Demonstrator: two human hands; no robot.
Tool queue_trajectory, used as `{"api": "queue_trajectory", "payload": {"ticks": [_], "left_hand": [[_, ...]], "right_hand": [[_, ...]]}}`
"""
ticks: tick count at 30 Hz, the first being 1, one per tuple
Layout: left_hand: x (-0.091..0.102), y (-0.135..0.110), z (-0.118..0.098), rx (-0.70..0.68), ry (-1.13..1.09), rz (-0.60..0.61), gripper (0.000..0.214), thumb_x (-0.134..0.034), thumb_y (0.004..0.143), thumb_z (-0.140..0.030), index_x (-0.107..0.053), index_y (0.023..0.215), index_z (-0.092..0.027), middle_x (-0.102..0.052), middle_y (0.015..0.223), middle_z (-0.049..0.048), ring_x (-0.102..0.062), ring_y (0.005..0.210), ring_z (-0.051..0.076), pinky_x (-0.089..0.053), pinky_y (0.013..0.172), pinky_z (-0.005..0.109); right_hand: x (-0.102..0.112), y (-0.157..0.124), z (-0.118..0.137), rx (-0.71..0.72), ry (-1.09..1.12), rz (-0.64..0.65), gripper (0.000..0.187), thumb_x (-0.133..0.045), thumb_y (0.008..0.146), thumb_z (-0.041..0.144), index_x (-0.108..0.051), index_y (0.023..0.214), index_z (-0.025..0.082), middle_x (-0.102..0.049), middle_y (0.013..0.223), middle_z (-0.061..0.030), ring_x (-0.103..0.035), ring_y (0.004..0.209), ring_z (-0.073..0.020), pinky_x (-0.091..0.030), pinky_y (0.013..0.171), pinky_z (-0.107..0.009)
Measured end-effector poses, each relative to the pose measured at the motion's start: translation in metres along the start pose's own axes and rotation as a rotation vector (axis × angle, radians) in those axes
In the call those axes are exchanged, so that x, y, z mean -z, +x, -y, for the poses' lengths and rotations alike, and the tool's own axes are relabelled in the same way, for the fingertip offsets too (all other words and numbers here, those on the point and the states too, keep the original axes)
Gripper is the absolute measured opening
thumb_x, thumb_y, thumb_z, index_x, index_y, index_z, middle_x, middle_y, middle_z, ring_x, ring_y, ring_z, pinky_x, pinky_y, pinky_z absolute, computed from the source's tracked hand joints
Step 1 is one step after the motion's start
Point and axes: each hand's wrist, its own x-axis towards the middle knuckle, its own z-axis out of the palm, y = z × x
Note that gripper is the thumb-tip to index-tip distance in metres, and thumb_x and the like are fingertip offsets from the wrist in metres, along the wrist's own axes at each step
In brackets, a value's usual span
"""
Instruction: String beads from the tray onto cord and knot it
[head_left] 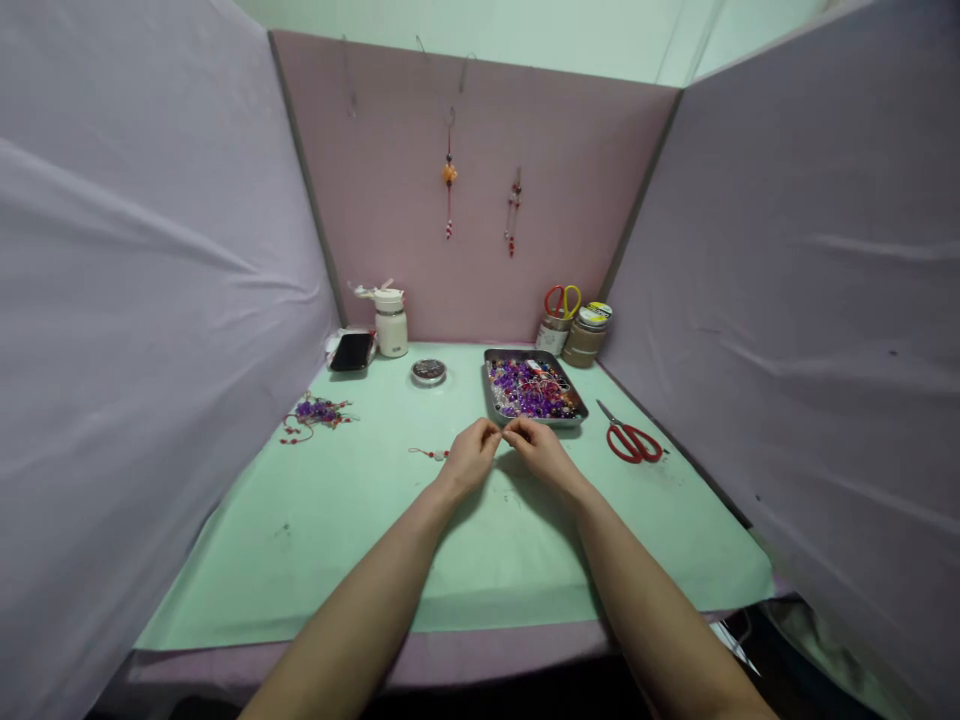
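Observation:
My left hand [472,452] and my right hand [535,446] meet fingertip to fingertip just in front of the bead tray. Both are closed in a pinch; whatever lies between the fingers is too small to make out. A beaded string [431,454] with a loop, red beads and a pale bead lies on the table at the left hand's outer side, and its far end is hidden by that hand. Beyond the fingers stands the dark metal tray [573,420] full of purple, clear and dark beads [529,385].
Red-handled scissors [634,441] lie at right. Bead strings [319,412], a phone [352,352], a white bottle [391,325] and a small round dish [429,372] are at left and back. A jar [586,337] stands back right. Two beaded pendants [449,174] hang on the back panel.

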Motion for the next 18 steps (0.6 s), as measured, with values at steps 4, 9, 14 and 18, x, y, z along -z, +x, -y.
{"api": "queue_trajectory", "payload": {"ticks": [4,9,14,18], "left_hand": [[0.0005,0.0019,0.0018,0.001,0.031,-0.051,0.013,-0.050,0.081,-0.024,-0.058,0.074,-0.017,-0.057,0.071,-0.0001,-0.049,0.069,0.013,-0.036,0.065,0.025],[0.0012,0.0025,0.0008,0.024,-0.013,-0.087,0.012,-0.051,0.079,-0.023,-0.062,0.076,-0.016,-0.059,0.073,0.0006,-0.050,0.069,0.014,-0.036,0.066,0.025],[-0.0002,0.0020,-0.0027,0.075,-0.076,-0.095,0.013,-0.051,0.079,-0.024,-0.062,0.076,-0.017,-0.060,0.073,0.0008,-0.052,0.070,0.014,-0.038,0.067,0.025],[-0.0019,0.0013,-0.0060,0.125,-0.088,-0.101,0.013,-0.051,0.080,-0.024,-0.061,0.075,-0.016,-0.061,0.075,0.0015,-0.053,0.071,0.014,-0.039,0.067,0.026]], "right_hand": [[0.0005,0.0001,0.0017,-0.025,-0.014,0.005,0.018,-0.051,0.081,0.032,-0.056,0.072,0.018,-0.056,0.069,0.0002,-0.047,0.066,-0.0141,-0.036,0.065,-0.026],[0.0014,0.0000,0.0049,-0.038,-0.014,0.024,0.017,-0.049,0.084,0.030,-0.054,0.073,0.018,-0.055,0.070,0.0007,-0.047,0.067,-0.0137,-0.036,0.065,-0.026],[0.0023,0.0002,0.0052,-0.055,-0.017,0.021,0.017,-0.048,0.086,0.030,-0.053,0.074,0.018,-0.055,0.071,0.0009,-0.048,0.069,-0.0138,-0.036,0.066,-0.025],[0.0014,-0.0001,0.0058,-0.083,0.008,0.015,0.017,-0.048,0.087,0.029,-0.054,0.075,0.018,-0.054,0.071,0.0011,-0.048,0.068,-0.0133,-0.037,0.066,-0.025]]}}
